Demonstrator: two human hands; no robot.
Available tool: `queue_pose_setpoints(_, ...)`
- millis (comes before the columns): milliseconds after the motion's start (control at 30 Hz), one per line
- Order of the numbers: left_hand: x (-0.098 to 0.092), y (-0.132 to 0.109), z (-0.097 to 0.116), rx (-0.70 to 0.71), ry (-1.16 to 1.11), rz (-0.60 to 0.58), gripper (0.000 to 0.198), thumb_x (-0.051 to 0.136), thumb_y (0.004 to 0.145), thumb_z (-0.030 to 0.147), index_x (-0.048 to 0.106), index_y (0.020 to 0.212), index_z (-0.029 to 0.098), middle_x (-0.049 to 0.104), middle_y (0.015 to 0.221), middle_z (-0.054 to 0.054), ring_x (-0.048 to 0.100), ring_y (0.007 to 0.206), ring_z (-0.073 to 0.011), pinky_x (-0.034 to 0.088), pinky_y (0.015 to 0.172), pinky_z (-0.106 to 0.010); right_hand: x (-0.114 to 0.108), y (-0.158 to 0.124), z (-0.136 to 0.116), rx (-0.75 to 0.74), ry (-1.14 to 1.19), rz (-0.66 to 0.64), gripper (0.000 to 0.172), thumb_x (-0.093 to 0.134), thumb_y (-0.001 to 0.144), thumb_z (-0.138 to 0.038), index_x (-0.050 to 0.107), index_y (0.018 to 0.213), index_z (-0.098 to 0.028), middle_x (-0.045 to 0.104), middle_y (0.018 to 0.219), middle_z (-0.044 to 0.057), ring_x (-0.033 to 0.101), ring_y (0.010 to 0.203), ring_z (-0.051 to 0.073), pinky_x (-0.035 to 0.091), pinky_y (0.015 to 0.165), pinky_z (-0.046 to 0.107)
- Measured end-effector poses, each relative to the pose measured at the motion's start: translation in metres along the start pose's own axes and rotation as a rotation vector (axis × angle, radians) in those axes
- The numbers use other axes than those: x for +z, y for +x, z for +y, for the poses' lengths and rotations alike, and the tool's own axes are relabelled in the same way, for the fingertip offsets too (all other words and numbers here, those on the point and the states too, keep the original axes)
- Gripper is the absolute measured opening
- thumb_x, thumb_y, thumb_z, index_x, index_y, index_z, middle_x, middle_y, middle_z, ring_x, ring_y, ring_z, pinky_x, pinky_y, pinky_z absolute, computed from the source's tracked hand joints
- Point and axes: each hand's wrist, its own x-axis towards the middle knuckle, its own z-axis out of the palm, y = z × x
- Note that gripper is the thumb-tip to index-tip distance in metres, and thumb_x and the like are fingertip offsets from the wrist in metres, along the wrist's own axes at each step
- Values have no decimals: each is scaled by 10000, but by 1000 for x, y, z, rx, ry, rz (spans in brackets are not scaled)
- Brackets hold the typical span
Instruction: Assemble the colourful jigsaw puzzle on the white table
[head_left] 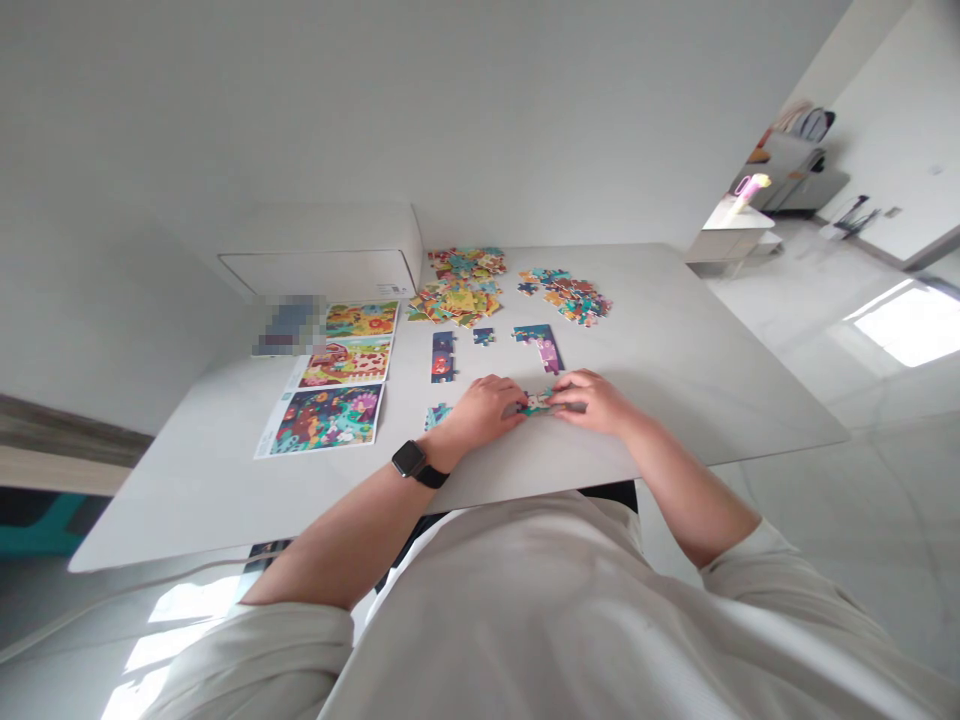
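- White wall behind, glossy pale floor at right; one white, smooth-topped worktop set against the wall.
- One small teal-and-white cardboard jigsaw section placed near the worktop's front edge, between two hands.
- Left end gripped by the left hand, fingers narrow; right end pinched by the right hand, fingers narrow too. Held from both ends, probably so it is kept steady and flat; exact fingertip contact partly hidden.
- Beyond the hands, three portions laid apart: one dark-blue strip with a red figure, one small dark-blue portion, one dark-blue-and-pink corner-shaped section. Spaced like parts of a frame, apparently.
- One pale-teal portion partly covered by the left wrist; one black smartwatch worn there.
- Loose pieces kept in two heaps, likely sorted by colour: one mostly yellow heap, one brown-and-blue heap. Pieces overlapped, not countable.
- Three colourful printed pictures laid at left, likely for easy viewing; one white rectangular box behind; one pixelated blue-grey patch beside, unidentifiable.
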Motion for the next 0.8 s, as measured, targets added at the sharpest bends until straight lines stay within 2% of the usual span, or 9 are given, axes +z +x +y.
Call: queue_pose_setpoints(800,1,-1,-1,5,7,4,178,727,972,301,785,1133,252,771,1175,-90,692,1138,-284,512,1037,-445,-2,2,-6,-1,-38,-19,265,805,913,-230,870,1141,-349,757,1127,64,721,1050,267,584,992,483)
